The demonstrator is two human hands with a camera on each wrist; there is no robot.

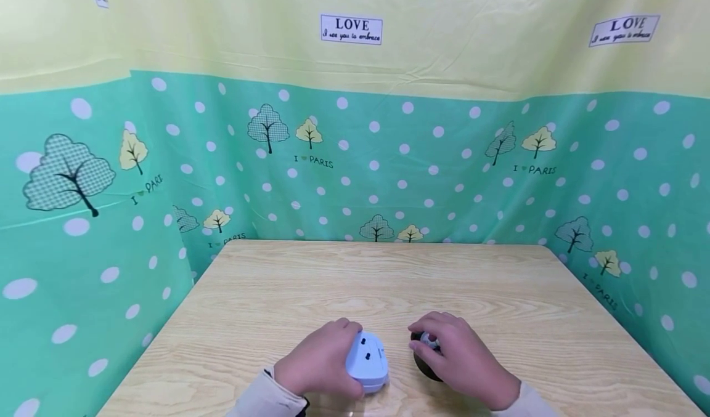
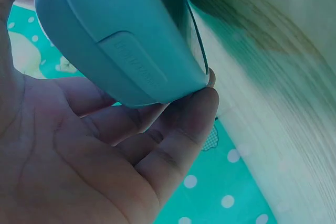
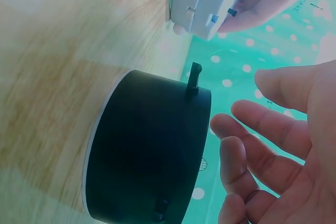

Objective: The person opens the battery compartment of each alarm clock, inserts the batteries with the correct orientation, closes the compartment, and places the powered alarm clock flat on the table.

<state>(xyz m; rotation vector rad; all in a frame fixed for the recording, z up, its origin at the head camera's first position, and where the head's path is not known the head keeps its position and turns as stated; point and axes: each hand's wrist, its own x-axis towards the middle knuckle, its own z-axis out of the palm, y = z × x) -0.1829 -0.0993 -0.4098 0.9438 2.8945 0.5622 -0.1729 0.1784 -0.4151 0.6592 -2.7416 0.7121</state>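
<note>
My left hand (image 1: 327, 363) grips a light blue rounded plastic box (image 1: 370, 368) from its left side, thumb near and fingers far. Two small black pegs stick up from the box's top. The left wrist view shows raised lettering, too blurred to read, on the side of the box (image 2: 118, 30). Just to the right, my right hand (image 1: 463, 358) hovers over a small black round pot-like thing (image 1: 423, 368). Short handles stand out from the black pot (image 3: 149, 140), and the loosely bent fingers (image 3: 270, 124) are apart from it. Something pale shows at its top, partly hidden by the hand.
Both things are at the near part of a light wood-grain table (image 1: 383, 281). A green and yellow patterned cloth (image 1: 383, 140) hangs behind the table and along both sides.
</note>
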